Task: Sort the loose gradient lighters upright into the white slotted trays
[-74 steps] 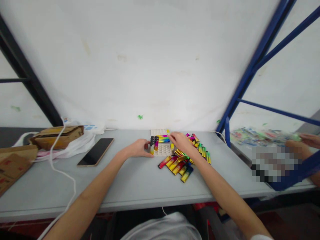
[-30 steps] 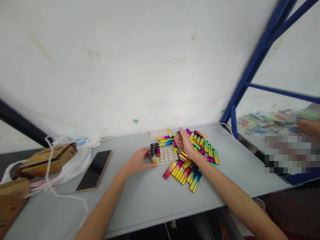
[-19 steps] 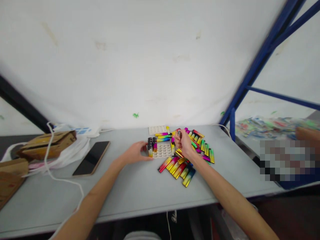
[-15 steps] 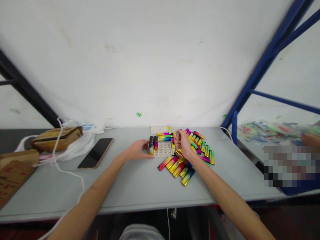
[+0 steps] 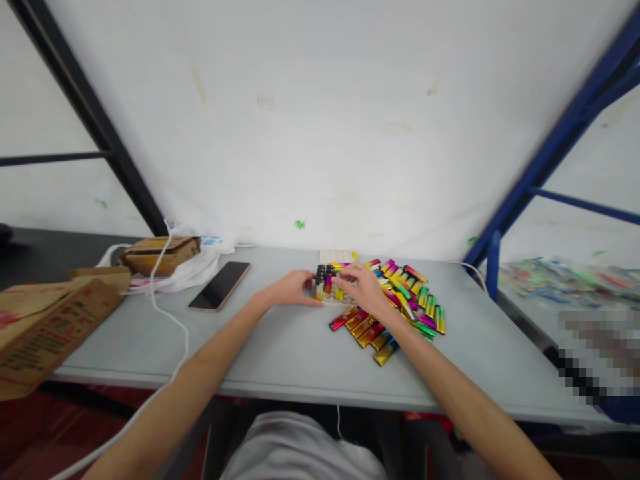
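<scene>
I count one near tray (image 5: 334, 304), one back tray (image 5: 336, 256), one phone (image 5: 220, 285) and over a dozen loose lighters (image 5: 423, 298), too overlapped to number. The left hand (image 5: 294, 288) spreads wide beside upright lighters (image 5: 321, 283) at the near tray's left end. The right hand (image 5: 367, 288), half a second ago above the pile, is now over that tray; whether its narrowed fingers hold anything, I can't tell. Grey tabletop (image 5: 280, 353) stretches from the left wrist toward the front edge.
</scene>
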`<state>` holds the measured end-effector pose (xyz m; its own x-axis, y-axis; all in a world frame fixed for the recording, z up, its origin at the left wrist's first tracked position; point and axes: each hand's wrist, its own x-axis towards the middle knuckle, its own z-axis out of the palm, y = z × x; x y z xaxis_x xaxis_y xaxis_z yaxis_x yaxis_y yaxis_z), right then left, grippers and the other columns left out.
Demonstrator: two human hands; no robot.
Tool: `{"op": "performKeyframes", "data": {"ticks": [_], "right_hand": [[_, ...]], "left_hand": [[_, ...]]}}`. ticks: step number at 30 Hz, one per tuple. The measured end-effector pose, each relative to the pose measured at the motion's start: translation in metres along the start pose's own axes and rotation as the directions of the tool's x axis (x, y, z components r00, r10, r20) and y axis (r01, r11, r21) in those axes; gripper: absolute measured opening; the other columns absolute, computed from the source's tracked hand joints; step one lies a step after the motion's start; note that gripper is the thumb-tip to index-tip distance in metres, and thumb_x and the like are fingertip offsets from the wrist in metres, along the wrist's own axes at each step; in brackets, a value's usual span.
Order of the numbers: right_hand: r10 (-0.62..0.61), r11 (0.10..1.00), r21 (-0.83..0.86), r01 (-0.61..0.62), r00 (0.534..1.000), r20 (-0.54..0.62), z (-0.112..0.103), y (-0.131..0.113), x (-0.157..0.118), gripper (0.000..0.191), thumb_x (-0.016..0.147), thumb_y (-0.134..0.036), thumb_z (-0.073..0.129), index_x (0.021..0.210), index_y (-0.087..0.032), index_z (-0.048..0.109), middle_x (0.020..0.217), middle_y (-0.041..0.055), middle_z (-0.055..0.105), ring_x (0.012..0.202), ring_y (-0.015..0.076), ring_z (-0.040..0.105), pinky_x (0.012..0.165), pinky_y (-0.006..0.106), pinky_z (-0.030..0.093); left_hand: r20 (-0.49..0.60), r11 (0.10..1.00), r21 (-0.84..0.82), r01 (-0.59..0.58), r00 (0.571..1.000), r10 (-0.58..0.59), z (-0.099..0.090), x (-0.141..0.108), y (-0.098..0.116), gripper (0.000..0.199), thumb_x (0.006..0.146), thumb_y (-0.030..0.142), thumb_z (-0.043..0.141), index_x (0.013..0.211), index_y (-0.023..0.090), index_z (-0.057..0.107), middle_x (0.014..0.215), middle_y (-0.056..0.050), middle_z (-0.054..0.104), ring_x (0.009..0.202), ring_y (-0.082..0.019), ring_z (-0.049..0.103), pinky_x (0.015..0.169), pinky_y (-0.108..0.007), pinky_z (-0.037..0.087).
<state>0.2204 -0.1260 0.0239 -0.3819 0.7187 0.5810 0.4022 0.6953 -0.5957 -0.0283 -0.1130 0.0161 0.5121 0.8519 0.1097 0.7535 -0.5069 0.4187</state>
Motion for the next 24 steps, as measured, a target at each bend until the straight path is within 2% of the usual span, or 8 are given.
{"op": "performKeyframes", "data": {"ticks": [3,5,11,14,18,21,24], "right_hand": [[0.019,0.997,-0.076,-0.018,1.0,0.012,0.001,-0.002,0.0,0.043,0.097,-0.054,0.061,0.074,-0.019,0.068,0.069,0.0035,0.068,0.064,0.0183,0.059,0.068,0.031,0.045],[0.037,0.996,-0.086,-0.032,0.998,0.054,0.002,-0.002,-0.001,0.039,0.099,-0.05,0.061,0.077,-0.019,0.068,0.068,0.0028,0.069,0.059,0.0172,0.058,0.065,0.03,0.043],[0.013,0.978,-0.207,0.035,0.975,0.224,0.003,0.001,-0.002,0.034,0.103,-0.04,0.059,0.079,-0.018,0.068,0.068,0.0028,0.07,0.058,0.0158,0.057,0.061,0.028,0.039],[-0.004,0.942,-0.321,0.097,0.96,0.281,0.006,-0.002,0.001,0.032,0.103,-0.039,0.058,0.084,-0.018,0.07,0.075,0.0051,0.072,0.063,0.0171,0.06,0.065,0.028,0.04],[0.056,0.891,-0.44,0.112,0.935,0.351,0.002,-0.009,0.006,0.031,0.102,-0.041,0.06,0.088,-0.017,0.073,0.082,0.0088,0.074,0.07,0.0206,0.063,0.067,0.03,0.042],[0.024,0.93,-0.344,0.127,0.915,0.402,-0.014,-0.012,0.004,0.032,0.103,-0.042,0.058,0.09,-0.018,0.073,0.082,0.0062,0.073,0.071,0.0195,0.063,0.069,0.03,0.044],[-0.026,0.973,-0.186,0.139,0.861,0.507,-0.031,-0.013,-0.002,0.028,0.1,-0.043,0.063,0.096,-0.019,0.075,0.084,0.0038,0.073,0.073,0.0182,0.063,0.07,0.029,0.046]], "left_hand": [[0.011,1.0,0.002,-0.001,1.0,0.001,0.0,0.0,0.0,0.064,0.067,0.071,0.076,0.096,0.015,0.069,0.088,-0.005,0.07,0.076,-0.021,0.062,0.067,-0.029,0.043],[0.011,1.0,0.004,0.0,1.0,0.0,0.0,0.0,-0.001,0.065,0.066,0.071,0.077,0.097,0.015,0.069,0.088,-0.005,0.07,0.076,-0.022,0.062,0.067,-0.029,0.043],[-0.002,1.0,0.009,0.002,1.0,-0.002,0.001,0.001,0.0,0.067,0.065,0.072,0.077,0.098,0.015,0.07,0.087,-0.005,0.07,0.076,-0.021,0.061,0.067,-0.029,0.042],[-0.002,1.0,0.003,-0.009,1.0,0.009,0.0,0.0,0.0,0.068,0.065,0.072,0.077,0.1,0.015,0.07,0.087,-0.004,0.07,0.076,-0.022,0.061,0.067,-0.029,0.042],[0.0,1.0,0.017,-0.01,1.0,0.01,0.0,0.0,-0.001,0.069,0.065,0.073,0.076,0.1,0.014,0.07,0.088,-0.006,0.069,0.077,-0.022,0.062,0.068,-0.029,0.042],[0.013,1.0,0.024,-0.015,1.0,0.015,0.001,0.001,-0.002,0.068,0.067,0.073,0.075,0.1,0.014,0.07,0.089,-0.006,0.07,0.077,-0.022,0.062,0.068,-0.029,0.042],[0.019,1.0,0.026,-0.014,1.0,0.013,0.001,0.002,-0.003,0.068,0.066,0.073,0.076,0.102,0.014,0.07,0.088,-0.006,0.07,0.075,-0.021,0.061,0.066,-0.029,0.042]]}}
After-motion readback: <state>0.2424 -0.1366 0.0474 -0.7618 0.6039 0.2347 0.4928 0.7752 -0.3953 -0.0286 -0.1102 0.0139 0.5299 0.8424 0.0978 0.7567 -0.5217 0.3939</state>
